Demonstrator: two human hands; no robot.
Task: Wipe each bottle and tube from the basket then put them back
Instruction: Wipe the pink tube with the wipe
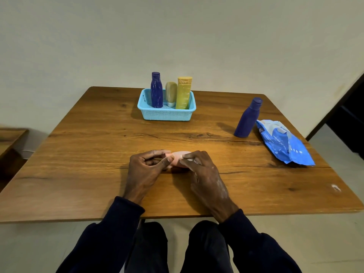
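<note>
A pink tube lies sideways on the wooden table near its front edge, held between both hands. My left hand pinches its left end with thumb and fingers. My right hand curls over its right part and presses a small white wipe against it. At the back stands a light blue basket with a dark blue bottle, a beige tube standing on its cap and a yellow tube. A second dark blue bottle stands outside the basket on the right.
A blue and white pack of wipes lies by the table's right edge, next to the second bottle. A small white scrap sits near the front right corner. A low wooden piece of furniture is at the left.
</note>
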